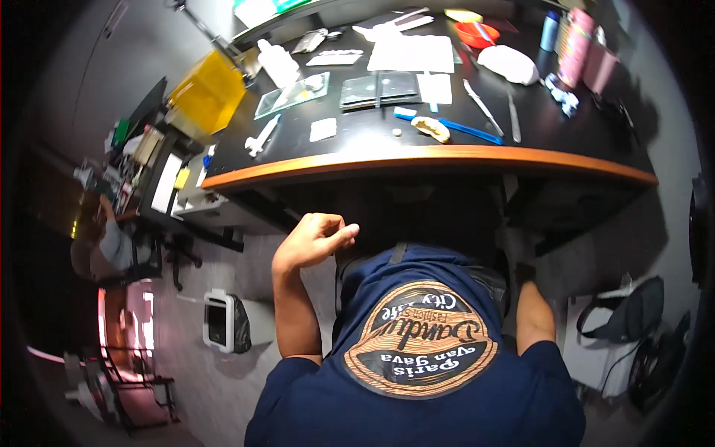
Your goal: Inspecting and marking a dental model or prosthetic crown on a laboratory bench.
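Observation:
My left hand (319,240) hangs over my lap, below the desk's front edge. Its fingers are curled in and its thumb sticks out, with nothing seen in it. Down at my right side, my right hand (526,273) is in deep shadow and its fingers cannot be made out. Both are apart from the things on the black desk (357,143). Near its edge a cream dental arch model (431,130) lies against a blue-handled toothbrush (471,132). A small cream piece (397,132) is left of the model, then a white square (322,130) and a syringe-like tool (262,136).
Farther back are a glass slab (292,95), a dark flat case (361,92), two slim metal tools (484,106), a white bottle (278,64), a red bowl (475,34) and a pink bottle (576,49). A bin (220,320) stands on the floor at left. Another person (115,242) sits at far left.

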`<state>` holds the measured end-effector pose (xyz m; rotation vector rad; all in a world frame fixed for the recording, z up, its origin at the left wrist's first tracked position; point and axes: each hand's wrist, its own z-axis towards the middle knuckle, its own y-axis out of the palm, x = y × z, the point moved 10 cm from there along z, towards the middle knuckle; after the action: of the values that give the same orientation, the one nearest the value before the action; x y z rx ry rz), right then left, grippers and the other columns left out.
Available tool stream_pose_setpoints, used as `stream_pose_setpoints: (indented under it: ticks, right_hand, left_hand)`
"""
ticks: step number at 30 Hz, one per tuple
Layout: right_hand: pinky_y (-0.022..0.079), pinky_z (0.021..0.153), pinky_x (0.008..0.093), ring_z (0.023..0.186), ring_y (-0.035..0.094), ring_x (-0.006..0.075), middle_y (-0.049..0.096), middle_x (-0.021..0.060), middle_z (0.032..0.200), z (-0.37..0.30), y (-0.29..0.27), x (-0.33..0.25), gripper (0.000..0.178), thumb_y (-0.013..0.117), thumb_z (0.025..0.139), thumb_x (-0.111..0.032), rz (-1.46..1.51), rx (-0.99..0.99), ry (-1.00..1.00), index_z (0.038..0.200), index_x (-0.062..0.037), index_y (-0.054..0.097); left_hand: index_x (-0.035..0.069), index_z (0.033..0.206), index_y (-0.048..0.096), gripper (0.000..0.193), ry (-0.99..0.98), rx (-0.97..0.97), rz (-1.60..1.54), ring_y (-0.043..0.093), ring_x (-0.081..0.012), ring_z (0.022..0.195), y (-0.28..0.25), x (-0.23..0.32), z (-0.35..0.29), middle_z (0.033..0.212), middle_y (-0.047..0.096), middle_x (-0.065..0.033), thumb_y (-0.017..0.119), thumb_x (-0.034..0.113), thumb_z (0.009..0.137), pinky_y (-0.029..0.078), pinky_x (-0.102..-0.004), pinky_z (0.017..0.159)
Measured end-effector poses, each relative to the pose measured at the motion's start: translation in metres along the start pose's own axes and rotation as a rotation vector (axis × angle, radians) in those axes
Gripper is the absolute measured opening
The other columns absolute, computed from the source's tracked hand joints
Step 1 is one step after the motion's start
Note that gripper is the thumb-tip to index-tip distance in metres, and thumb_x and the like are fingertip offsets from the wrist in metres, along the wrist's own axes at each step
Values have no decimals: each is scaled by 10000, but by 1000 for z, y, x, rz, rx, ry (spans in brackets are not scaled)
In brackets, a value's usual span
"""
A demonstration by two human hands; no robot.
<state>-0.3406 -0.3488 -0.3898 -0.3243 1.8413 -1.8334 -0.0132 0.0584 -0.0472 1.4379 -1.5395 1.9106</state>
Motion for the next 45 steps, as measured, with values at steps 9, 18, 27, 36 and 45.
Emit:
stream_pose_setpoints:
  ticks: [9,18,27,36,45]
  right_hand:
    - [442,738,488,750,529,390,522,169,777,8,-8,-7,346,652,970,-297,-21,-6,33,769,-68,489]
    - [463,762,484,801,556,391,550,178,829,5,0,-13,304,680,948,-289,-50,-22,26,822,-67,515]
    - [485,787,480,852,582,393,579,188,882,16,-3,-24,278,708,926,-281,-24,-10,21,876,-65,540]
    - [507,812,476,903,609,395,607,197,935,17,-5,-23,271,736,903,-273,-10,-1,18,930,-64,566]
    - [529,836,472,954,636,396,635,206,988,20,-4,-28,286,765,881,-265,-14,-13,12,984,-62,591]
  left_hand:
    - [209,1617,406,842,-214,390,567,164,-424,1599,82,-181,61,1709,218,-254,579,693,950,212,-603,1256]
    - [210,1544,524,754,-149,484,488,284,-464,1549,75,-175,53,1658,329,-273,689,605,924,265,-596,1234]
    - [226,1525,544,738,-121,519,526,349,-477,1510,72,-173,52,1633,367,-277,714,593,908,330,-569,1204]
    - [213,1585,458,829,-256,387,472,223,-415,1581,73,-178,49,1686,276,-250,665,656,915,216,-594,1251]
    - [-10,913,760,237,206,127,-386,705,-105,823,-7,-29,24,843,758,-71,724,209,999,555,-264,751]
